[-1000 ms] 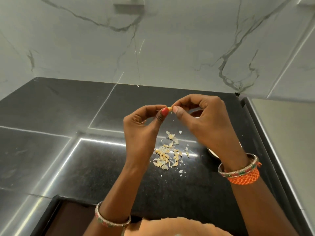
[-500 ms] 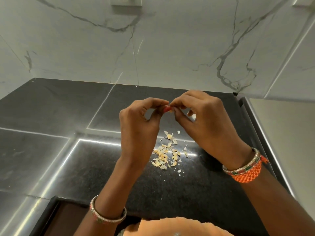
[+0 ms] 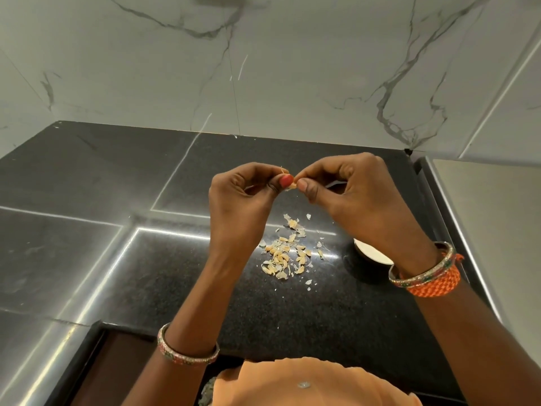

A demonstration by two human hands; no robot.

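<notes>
Above the black counter [image 3: 307, 312] my left hand [image 3: 240, 206] and my right hand [image 3: 351, 194] meet fingertip to fingertip. Between them they pinch one small pale garlic clove [image 3: 291, 184], with a bit of papery skin sticking up from it. Thumb and forefinger of each hand hold it; most of the clove is hidden by the fingers. Below the hands, a loose heap of small cloves and skin flakes [image 3: 287, 256] lies on the counter.
A small white bowl [image 3: 371, 253] sits on the counter under my right wrist, partly hidden. A marble wall [image 3: 263, 68] rises behind the counter. A pale raised surface [image 3: 497, 230] borders the counter on the right, and a dark recess [image 3: 111, 370] lies at lower left.
Both hands stay together on the clove, shifting only slightly. The fingers have reworked their pinch, and a strip of skin now sticks up from it.
</notes>
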